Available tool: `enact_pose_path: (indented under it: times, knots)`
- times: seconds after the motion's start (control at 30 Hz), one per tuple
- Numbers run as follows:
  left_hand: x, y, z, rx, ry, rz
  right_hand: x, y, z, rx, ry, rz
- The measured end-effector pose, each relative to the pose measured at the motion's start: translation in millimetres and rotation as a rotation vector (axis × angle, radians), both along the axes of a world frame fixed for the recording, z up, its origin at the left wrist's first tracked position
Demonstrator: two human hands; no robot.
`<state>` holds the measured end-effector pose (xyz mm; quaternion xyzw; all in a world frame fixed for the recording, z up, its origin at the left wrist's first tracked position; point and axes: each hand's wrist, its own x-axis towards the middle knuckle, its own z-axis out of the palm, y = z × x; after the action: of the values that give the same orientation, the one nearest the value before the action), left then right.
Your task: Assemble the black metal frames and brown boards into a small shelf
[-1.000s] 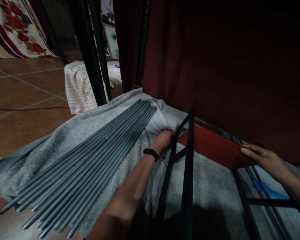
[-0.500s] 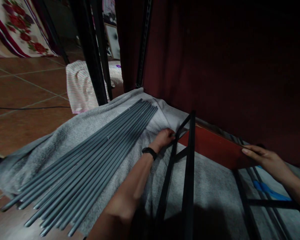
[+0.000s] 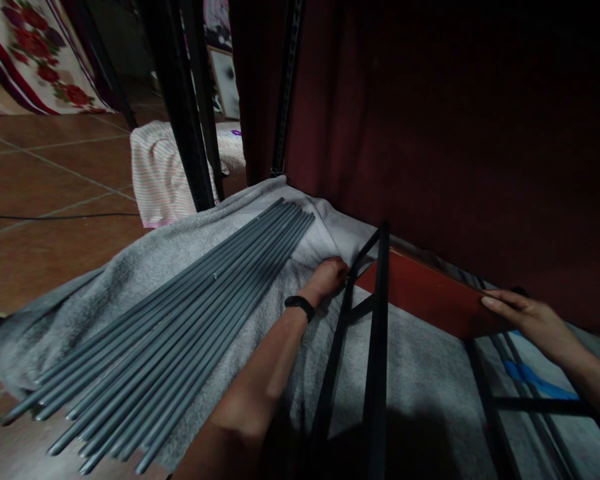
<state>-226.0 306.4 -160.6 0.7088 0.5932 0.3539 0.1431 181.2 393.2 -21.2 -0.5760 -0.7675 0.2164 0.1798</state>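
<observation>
A reddish-brown board (image 3: 430, 293) stands on edge between two dark side frames. The nearer black metal frame (image 3: 377, 347) crosses the middle of the view, and the other black frame (image 3: 495, 413) is at the lower right. My right hand (image 3: 527, 313) grips the board's upper edge near its right end, thumb on the near face. My left hand (image 3: 330, 277), with a black wristband, is closed against the outer side of the nearer frame, level with the board's left end. Its fingertips pinch something too small to make out.
Many grey metal rods (image 3: 195, 313) lie side by side on a grey blanket (image 3: 145, 267) to the left. A blue strip (image 3: 540, 383) shows inside the right frame. Behind hang dark red curtains (image 3: 430, 133). Black posts (image 3: 180, 120) and a striped cloth (image 3: 157, 173) stand at the back left.
Almost nothing differs. My left fingers have shifted very slightly at the frame, and my right hand keeps its grip on the board.
</observation>
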Motion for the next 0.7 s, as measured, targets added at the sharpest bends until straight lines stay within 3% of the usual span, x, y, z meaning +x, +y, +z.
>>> enact_pose_path:
  times: [0.47,0.7]
  knots:
    - [1.2,3.2,0.7,-0.09,-0.094,0.05,2.6,0.6,-1.3,0.003,0.025,0.004]
    - [4.1,2.3,0.7,0.016,-0.036,-0.022,2.4,2.1,-0.2,-0.006,-0.002,-0.008]
